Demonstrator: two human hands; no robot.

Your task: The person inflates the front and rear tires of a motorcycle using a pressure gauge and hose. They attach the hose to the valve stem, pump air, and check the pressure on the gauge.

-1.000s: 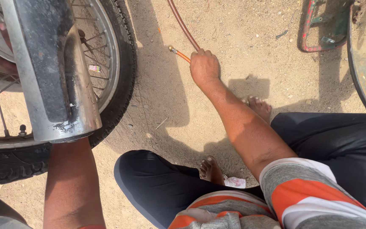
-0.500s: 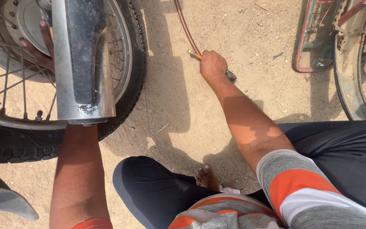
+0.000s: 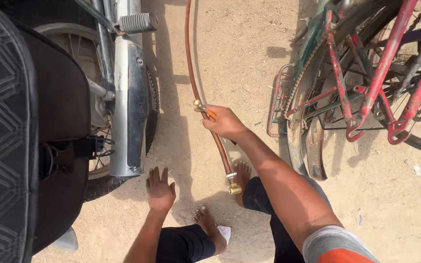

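My right hand (image 3: 225, 122) grips a brown air hose (image 3: 191, 63) near its brass nozzle (image 3: 198, 104), lifted above the sandy ground. The hose runs away to the top of the view and loops down to a brass fitting (image 3: 233, 187) by my bare foot. My left hand (image 3: 160, 189) is spread open, fingers apart, hovering just right of the motorcycle's rear tyre (image 3: 102, 182) and below the chrome exhaust pipe (image 3: 128, 112). It holds nothing.
A motorcycle with a black patterned seat (image 3: 1, 131) and a footpeg (image 3: 137, 22) fills the left. A worn red and green bicycle (image 3: 361, 83) stands at the right. My bare feet (image 3: 210, 226) rest on sandy ground between them.
The view has risen and pulled back. My left hand has left the wheel and now hangs open beside the tyre. My right hand has lifted the hose nozzle off the ground.
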